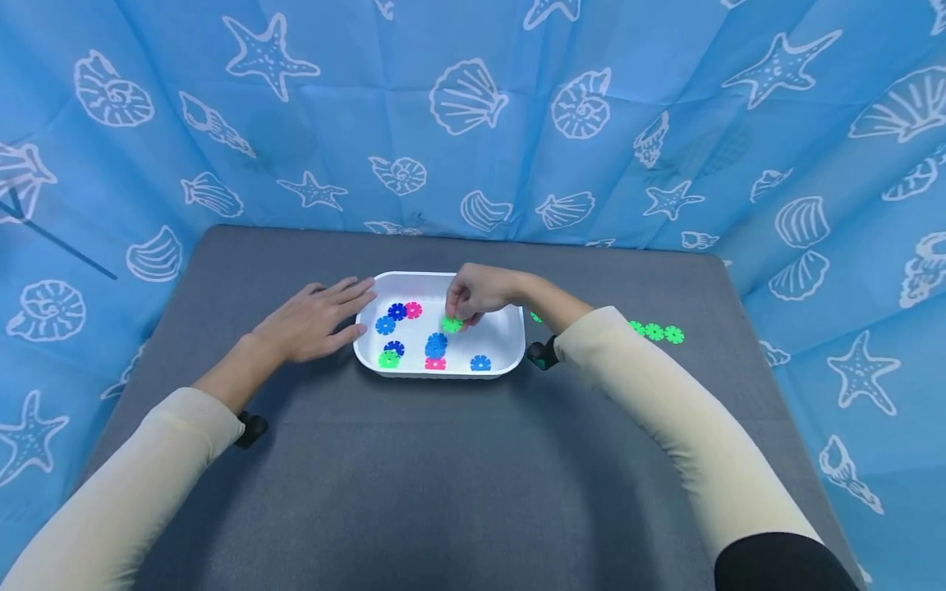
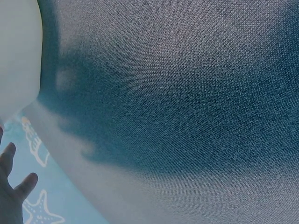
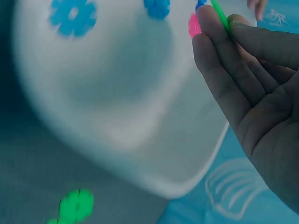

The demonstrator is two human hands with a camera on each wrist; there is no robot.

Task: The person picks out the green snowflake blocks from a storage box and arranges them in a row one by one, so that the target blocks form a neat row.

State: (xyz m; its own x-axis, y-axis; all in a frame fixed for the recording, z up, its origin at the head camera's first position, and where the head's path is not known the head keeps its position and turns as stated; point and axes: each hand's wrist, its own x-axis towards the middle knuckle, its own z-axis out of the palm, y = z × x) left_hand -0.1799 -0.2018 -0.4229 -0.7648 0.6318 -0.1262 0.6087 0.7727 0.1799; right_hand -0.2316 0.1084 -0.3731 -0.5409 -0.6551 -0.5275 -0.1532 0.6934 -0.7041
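A white tray (image 1: 497,335) on the grey table holds several notched plastic discs. My right hand (image 1: 482,290) is over the tray and pinches a green notched disc (image 1: 452,326) between thumb and fingertips; the right wrist view shows this disc (image 3: 220,17) edge-on. Below it in the tray lie a blue disc (image 1: 436,345) and a pink disc (image 1: 435,364). Dark blue discs (image 1: 397,311), another pink one (image 1: 414,310) and a green one (image 1: 388,359) lie to the left. My left hand (image 1: 312,322) lies with fingers spread, its fingertips at the tray's left rim.
Right of the tray, green discs (image 1: 654,332) lie in a row on the table (image 1: 414,476), partly hidden by my right forearm. A blue curtain (image 1: 414,107) with white shell drawings hangs behind the table's far edge and at its sides.
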